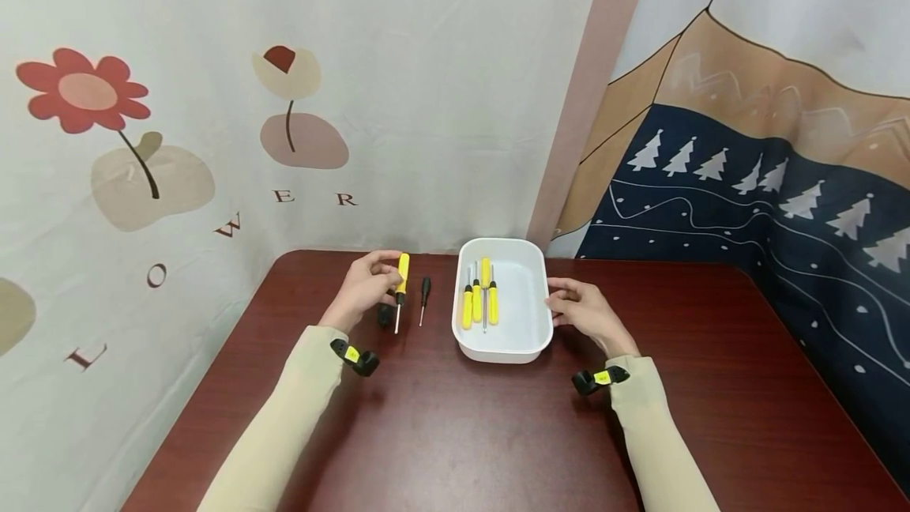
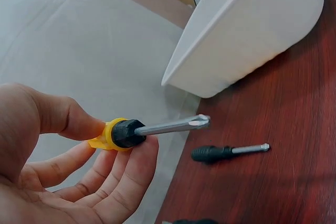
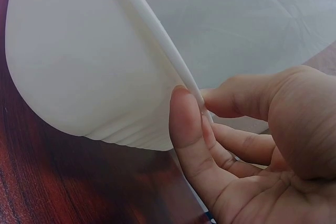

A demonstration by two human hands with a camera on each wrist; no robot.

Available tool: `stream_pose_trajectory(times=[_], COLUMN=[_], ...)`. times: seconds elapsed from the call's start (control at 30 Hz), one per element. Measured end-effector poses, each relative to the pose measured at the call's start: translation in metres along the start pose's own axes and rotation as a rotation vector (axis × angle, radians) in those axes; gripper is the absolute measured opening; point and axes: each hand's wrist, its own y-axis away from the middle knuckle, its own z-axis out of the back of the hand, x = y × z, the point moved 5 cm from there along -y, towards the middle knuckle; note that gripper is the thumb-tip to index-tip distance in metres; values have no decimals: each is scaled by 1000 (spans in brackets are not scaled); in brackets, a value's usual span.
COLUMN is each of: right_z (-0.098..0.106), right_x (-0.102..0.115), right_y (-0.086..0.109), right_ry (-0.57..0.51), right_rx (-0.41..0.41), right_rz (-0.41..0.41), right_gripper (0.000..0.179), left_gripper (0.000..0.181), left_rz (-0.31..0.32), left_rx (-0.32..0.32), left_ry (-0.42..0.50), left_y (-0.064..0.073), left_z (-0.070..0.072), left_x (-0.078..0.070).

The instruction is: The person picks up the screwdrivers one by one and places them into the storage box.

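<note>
My left hand (image 1: 361,291) pinches a yellow-and-black screwdriver (image 1: 402,275) by its handle, left of the white plastic bin (image 1: 505,355). In the left wrist view its shaft (image 2: 170,125) points away from the fingers and ends in a cross-shaped tip. My right hand (image 1: 586,314) grips the bin's right rim between thumb and fingers, plain in the right wrist view on the rim (image 3: 167,48). Inside the bin lie several yellow-handled screwdrivers (image 1: 476,303). A small black screwdriver (image 1: 425,291) rests on the table between left hand and bin.
Another black-handled thing (image 1: 385,315), partly covered, lies on the table just below the left hand. The dark red wooden table (image 1: 455,433) ends at a printed curtain (image 1: 426,101) behind and on both sides.
</note>
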Motion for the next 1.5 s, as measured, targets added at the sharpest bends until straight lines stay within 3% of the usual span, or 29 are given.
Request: stream_pose_trajectory(times=[0.67, 1.5], right_z=[-3, -1], right_x=[1, 2], right_y=[0, 2], right_ry=[-33, -11], right_rx=[17, 5], right_rz=[25, -11], right_gripper=[52, 51], left_gripper=[48, 50], left_rz=[-45, -40], left_rx=[33, 100], left_ry=[21, -11], left_y=[-4, -17], left_z=[-28, -65], left_x=[-27, -48])
